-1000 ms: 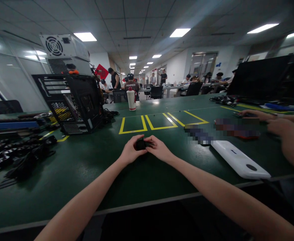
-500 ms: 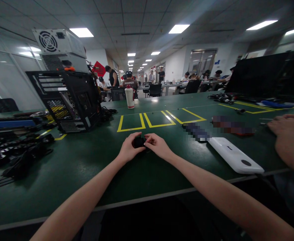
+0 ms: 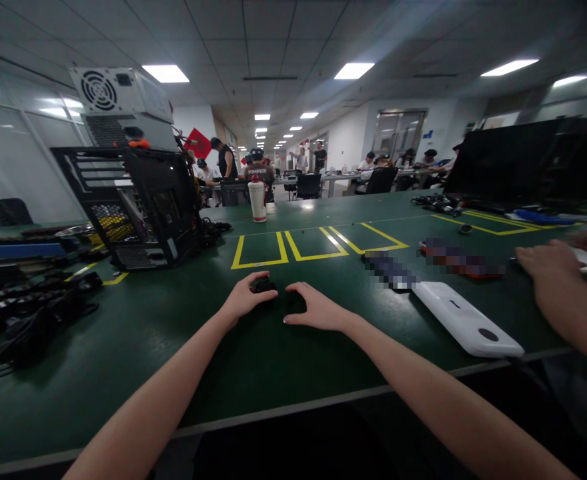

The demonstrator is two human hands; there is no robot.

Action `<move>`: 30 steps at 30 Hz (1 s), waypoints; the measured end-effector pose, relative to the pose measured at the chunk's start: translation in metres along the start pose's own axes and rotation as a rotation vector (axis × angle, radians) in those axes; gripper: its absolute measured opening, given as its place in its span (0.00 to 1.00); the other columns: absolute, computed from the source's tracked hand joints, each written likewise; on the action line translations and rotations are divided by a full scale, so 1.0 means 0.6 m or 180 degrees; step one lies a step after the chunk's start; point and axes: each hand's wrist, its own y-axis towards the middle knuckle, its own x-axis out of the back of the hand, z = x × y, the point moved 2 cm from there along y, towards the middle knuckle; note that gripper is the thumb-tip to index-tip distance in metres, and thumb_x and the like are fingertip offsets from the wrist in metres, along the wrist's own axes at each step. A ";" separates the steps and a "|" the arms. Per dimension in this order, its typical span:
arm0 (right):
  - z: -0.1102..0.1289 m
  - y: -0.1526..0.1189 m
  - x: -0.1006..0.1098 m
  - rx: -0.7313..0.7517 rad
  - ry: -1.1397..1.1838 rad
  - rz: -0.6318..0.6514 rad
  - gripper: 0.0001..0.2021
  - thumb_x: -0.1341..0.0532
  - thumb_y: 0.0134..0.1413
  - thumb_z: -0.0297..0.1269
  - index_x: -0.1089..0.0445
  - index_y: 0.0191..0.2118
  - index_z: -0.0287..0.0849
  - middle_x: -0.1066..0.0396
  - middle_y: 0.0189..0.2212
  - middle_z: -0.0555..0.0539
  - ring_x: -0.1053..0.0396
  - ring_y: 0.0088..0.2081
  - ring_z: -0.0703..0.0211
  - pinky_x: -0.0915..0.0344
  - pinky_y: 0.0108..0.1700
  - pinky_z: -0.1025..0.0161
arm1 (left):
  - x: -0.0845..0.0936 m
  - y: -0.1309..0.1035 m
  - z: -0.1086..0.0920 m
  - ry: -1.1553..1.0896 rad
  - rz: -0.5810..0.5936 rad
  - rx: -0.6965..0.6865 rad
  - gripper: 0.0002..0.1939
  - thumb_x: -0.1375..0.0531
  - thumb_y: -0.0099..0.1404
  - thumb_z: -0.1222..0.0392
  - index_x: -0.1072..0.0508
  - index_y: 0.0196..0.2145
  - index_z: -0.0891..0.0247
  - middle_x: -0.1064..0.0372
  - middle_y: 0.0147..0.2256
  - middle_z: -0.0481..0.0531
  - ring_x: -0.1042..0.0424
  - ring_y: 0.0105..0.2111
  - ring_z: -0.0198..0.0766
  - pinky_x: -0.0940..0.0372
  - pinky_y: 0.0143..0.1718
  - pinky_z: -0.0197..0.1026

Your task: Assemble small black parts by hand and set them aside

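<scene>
My left hand (image 3: 241, 300) curls its thumb and fingers around a small black object (image 3: 264, 286) low over the table. Its exact kind does not show. My right hand (image 3: 318, 310) is just to the right, a short gap away, with thumb and forefinger apart in a C shape. A dark patch lies inside that curve; whether it is shadow or a black piece is hard to make out. Both hands are above the green table (image 3: 253, 373), in front of the yellow tape outlines (image 3: 261, 264).
An open computer case (image 3: 148, 213) with power supplies (image 3: 123, 93) on top stands left, beside black cables (image 3: 28, 320). A cup (image 3: 257, 201) stands behind the tape. To the right lie a white power bank (image 3: 466, 320), two blurred phone-like items and a co-worker's hands (image 3: 548, 267).
My hands have come apart: the left moved left with the black object, while the right drew away and its pinch opened. The view tilted slightly upward.
</scene>
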 end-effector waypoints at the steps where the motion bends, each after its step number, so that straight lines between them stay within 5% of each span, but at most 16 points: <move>1: 0.000 -0.001 0.001 0.0006 -0.0143 0.0006 0.30 0.36 0.35 0.47 0.40 0.49 0.44 0.41 0.47 0.43 0.41 0.48 0.51 0.43 0.49 0.54 | 0.003 0.000 0.002 -0.0014 0.0037 0.0076 0.32 0.37 0.46 0.51 0.38 0.49 0.58 0.35 0.44 0.56 0.32 0.37 0.41 0.37 0.39 0.45; 9: -0.019 0.017 0.005 -0.0168 -0.0768 -0.0278 0.25 0.40 0.41 0.46 0.38 0.46 0.40 0.39 0.44 0.43 0.41 0.47 0.53 0.43 0.48 0.55 | -0.003 -0.003 0.006 -0.0050 -0.0073 -0.0104 0.30 0.38 0.48 0.52 0.38 0.49 0.59 0.36 0.46 0.55 0.33 0.38 0.39 0.38 0.40 0.43; 30: -0.020 0.012 0.022 -0.0375 -0.0967 -0.0271 0.19 0.43 0.46 0.43 0.38 0.45 0.42 0.40 0.45 0.44 0.42 0.46 0.54 0.42 0.46 0.56 | 0.000 0.000 0.011 -0.0104 0.0048 -0.0037 0.32 0.38 0.48 0.51 0.40 0.50 0.60 0.38 0.47 0.57 0.36 0.45 0.43 0.43 0.48 0.48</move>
